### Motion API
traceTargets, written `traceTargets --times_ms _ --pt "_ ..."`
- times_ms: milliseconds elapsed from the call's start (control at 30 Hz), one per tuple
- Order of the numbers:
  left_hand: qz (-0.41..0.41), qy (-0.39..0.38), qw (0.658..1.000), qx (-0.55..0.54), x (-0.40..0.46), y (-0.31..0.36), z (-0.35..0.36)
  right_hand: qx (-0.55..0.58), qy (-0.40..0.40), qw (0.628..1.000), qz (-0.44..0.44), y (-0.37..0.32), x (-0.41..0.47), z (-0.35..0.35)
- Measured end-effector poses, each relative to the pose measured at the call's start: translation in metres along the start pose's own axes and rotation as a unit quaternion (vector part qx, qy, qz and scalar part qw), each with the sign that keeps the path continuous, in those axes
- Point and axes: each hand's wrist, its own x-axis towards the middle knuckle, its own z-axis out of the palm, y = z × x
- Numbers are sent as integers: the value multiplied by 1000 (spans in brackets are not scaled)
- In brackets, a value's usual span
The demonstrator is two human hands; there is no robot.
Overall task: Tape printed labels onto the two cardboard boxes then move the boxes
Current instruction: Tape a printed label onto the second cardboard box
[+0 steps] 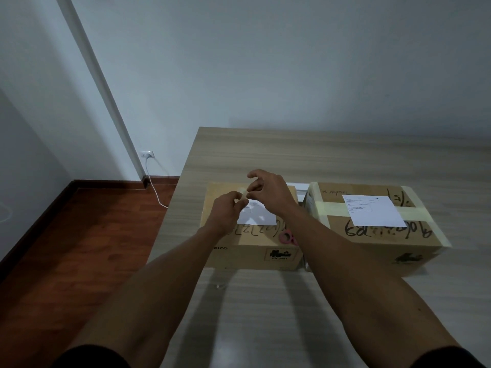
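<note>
Two cardboard boxes stand side by side on the wooden table [265, 301]. On the left box [247, 251] lies a white printed label [259, 215], partly under my hands. My left hand [227, 209] grips a small roll of clear tape [242, 193] above that label. My right hand [268, 191] pinches at the roll's edge with thumb and fingers. The right box [377, 237] carries its own label [372, 209] across a band of pale tape. Pink-handled scissors [288, 237] lie on the left box, partly hidden by my right forearm.
A white flat object [301, 189] sits behind the gap between the boxes. The table's left edge drops to a red-brown wood floor [79, 248]. A wall socket with a white cable [148, 155] is at the far left wall.
</note>
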Motion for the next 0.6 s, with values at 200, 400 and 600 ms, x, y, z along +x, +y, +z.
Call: traceTargets --times_ms 200,400,600 --pt "1 3 1000 4 0 1 1 24 -28 999 3 3 1 -1" --pt "-9 27 1000 -6 0 5 0 33 -7 999 11 0 3 5" --pt "-10 29 1000 2 0 7 -3 -7 -15 1000 -21 0 0 7"
